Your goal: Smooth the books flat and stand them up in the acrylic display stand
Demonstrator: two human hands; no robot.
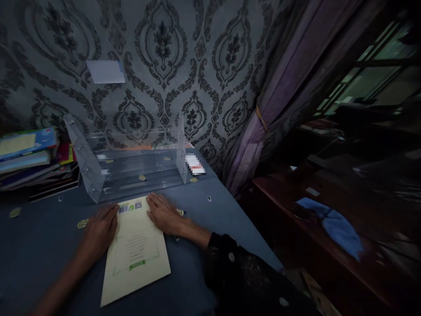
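Just beyond the booklet (138, 245), a clear rack (138, 154) with upright side panels bars the way forward, the patterned wall (164, 57) behind it. A stack of books (29, 156) blocks the far left. There is room to pass over the surface (39, 245) left of the left forearm (70, 267), and along its right strip, beyond the right sleeve (243, 272), toward the hanging curtain (263, 118).

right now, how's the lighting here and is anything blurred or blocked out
Head view: dim overall, with the right side darkest; the pale booklet stands out; faint glints on the clear rack; the small item at its right is pixelated.
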